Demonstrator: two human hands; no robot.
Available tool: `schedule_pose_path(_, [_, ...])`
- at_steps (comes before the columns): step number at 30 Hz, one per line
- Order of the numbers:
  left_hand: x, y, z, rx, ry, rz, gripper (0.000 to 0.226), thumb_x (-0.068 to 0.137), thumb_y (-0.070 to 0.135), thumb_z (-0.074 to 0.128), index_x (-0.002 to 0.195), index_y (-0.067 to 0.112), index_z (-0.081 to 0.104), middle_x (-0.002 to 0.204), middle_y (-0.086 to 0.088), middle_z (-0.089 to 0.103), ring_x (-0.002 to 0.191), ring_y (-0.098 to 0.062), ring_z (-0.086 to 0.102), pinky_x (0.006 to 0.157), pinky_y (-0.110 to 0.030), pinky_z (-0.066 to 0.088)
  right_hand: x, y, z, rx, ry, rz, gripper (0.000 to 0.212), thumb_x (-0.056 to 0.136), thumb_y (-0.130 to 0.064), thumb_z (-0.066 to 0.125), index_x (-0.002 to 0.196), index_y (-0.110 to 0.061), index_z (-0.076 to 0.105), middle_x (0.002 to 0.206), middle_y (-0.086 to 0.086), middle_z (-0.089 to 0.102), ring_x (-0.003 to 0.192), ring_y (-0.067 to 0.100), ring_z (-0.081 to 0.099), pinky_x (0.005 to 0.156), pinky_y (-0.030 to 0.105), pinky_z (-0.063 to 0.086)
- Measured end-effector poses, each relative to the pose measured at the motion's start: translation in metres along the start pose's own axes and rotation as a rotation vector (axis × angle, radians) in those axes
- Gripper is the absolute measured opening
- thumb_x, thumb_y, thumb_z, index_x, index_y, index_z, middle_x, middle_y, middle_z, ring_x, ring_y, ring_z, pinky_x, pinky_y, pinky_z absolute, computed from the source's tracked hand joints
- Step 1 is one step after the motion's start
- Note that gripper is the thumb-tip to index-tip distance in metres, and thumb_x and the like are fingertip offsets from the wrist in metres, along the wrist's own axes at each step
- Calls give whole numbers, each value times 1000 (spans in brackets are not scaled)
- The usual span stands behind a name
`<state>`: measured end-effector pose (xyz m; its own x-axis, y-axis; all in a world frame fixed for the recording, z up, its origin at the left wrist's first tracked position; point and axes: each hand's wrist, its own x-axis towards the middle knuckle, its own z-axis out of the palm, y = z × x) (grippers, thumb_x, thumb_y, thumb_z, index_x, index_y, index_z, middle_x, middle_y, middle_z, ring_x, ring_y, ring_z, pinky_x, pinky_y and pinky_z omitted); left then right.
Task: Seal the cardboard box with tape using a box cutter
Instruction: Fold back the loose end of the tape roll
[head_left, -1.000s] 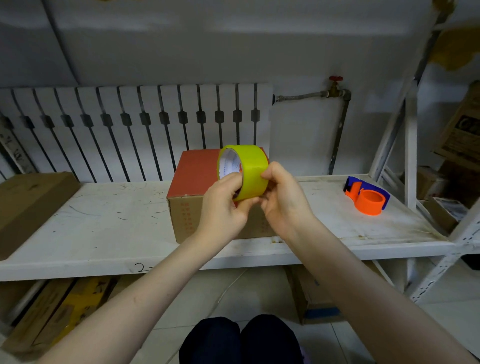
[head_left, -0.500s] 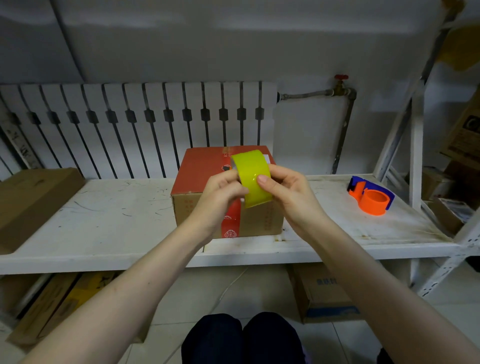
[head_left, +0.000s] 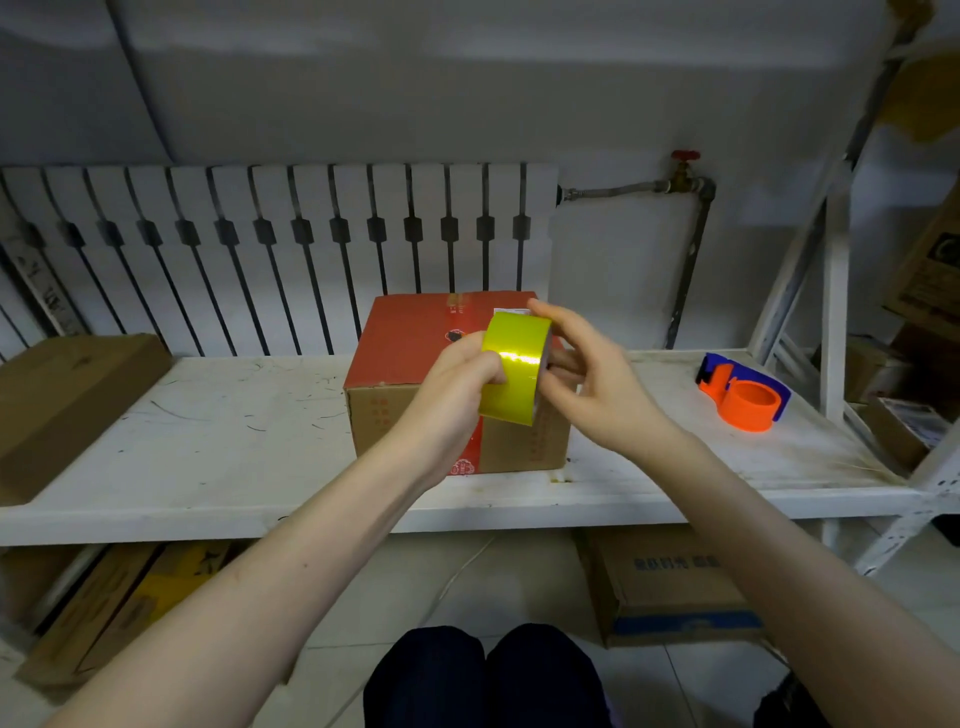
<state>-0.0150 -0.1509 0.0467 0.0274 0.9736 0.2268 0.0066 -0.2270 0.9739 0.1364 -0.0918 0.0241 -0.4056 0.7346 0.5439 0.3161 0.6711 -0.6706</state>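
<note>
You worked in a storeroom or packing corner, not a home: a scuffed white metal shelf (head_left: 208, 441) served as the bench, with brown cartons (head_left: 670, 587) on the tiled floor (head_left: 519, 582) beneath and more on the rack (head_left: 834, 291) at the right. A cardboard box (head_left: 410, 338) and an orange tape dispenser (head_left: 745, 397) sat on the shelf (a yellow tape roll (head_left: 514, 374) was there too). A white radiator (head_left: 280, 197) and a bare pipe (head_left: 691, 260) with a red valve (head_left: 684, 156) lined the wall.

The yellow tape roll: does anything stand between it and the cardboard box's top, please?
Nothing visible does. The left hand and right hand hold the tape roll in front of the red top of the cardboard box.
</note>
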Motion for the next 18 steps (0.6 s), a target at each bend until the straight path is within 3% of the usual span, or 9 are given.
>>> schedule_pose_path(3, [-1,-4,4,54,-19,8,40,64,8,42,100,-5,55,87,-13,45,83,-24,40,78,-41,32,2,6,3,-132,268,-9,32,95,-13,48,123,-24,58,106,6,69,87,12,65,74,35,58])
schedule_pose_path(5, [0,-2,6,14,24,1,37,61,9,44,94,-5,56,83,-13,48,80,-25,42,76,-40,33,2,5,5,-200,346,-40,29,95,-12,49,119,-21,62,96,6,72,80,14,64,70,25,56])
schedule_pose_path(7, [1,2,10,-44,99,-29,21,60,14,49,78,9,60,77,-9,51,77,-24,45,74,-39,34,1,3,8,-234,383,-86,28,94,-10,50,116,-18,64,90,7,72,72,11,60,64,11,45])
schedule_pose_path(9, [0,6,15,-68,166,-75,8,60,19,54,68,17,57,72,-5,50,72,-22,46,70,-37,34,0,2,10,-272,404,-125,28,92,-7,51,115,-17,65,86,7,72,70,10,58,63,10,42])
schedule_pose_path(12, [-2,9,20,-74,205,-195,13,58,26,57,70,19,56,74,-2,51,72,-22,48,69,-34,37,0,1,11,-317,421,-162,30,90,-5,51,114,-15,66,89,8,72,72,13,59,64,11,43])
schedule_pose_path(15, [-2,10,21,-107,179,-311,25,53,25,55,77,21,58,81,-3,55,74,-22,51,68,-32,40,-1,2,12,-367,422,-156,31,88,-4,51,113,-14,66,92,9,73,75,25,65,63,26,49])
schedule_pose_path(18, [0,8,23,-162,152,-342,29,49,18,53,78,19,57,84,-6,54,71,-23,49,61,-28,40,-3,6,13,-369,411,-120,29,89,-9,49,113,-12,66,89,12,72,71,25,63,62,21,43])
